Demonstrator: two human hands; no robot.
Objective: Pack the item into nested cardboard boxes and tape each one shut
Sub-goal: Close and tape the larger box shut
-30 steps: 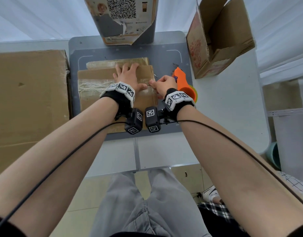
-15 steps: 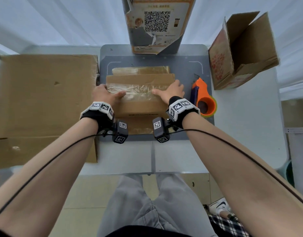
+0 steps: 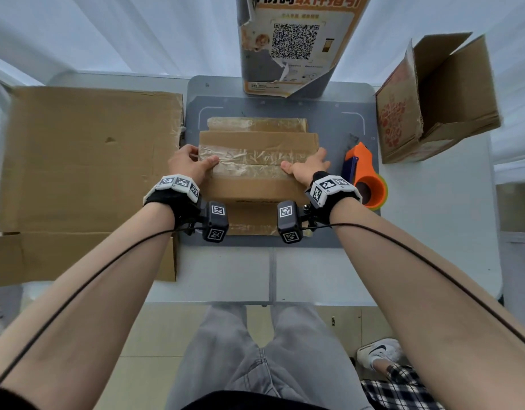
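Cardboard, brown, four lots on a pale worktop (image 3: pixel 433 232), listed from left.

1. Large box (image 3: pixel 86 161), far left, lying flat with its broad face up; it looks the biggest of the set, likely the outermost shell, not yet in use.

2. Left hand (image 3: pixel 190 165), gripping the left end of the middle box (image 3: pixel 257 167): thumb on top across the tape, fingers curled over the side edge.

3. Middle box, centre, on the grey mat (image 3: pixel 338 125). Flaps closed; a wrinkled band of clear tape (image 3: pixel 252 159) runs along the top seam from end to end (older tape shows on the flap beyond it). Judged sealed. The packed item is not visible, presumably inside.

4. Right hand (image 3: pixel 307 168), fingers fairly straight and laid against the right end, thumb resting on the tape. It presses rather than clasps.

5. Tape dispenser (image 3: pixel 364 176), orange, set down just right of the box, touched by neither hand.

6. Open box (image 3: pixel 438 99), far right, tipped on its side, mouth showing, empty as far as seen.

Progress: one box taped; nesting into a larger one and taping that remain.
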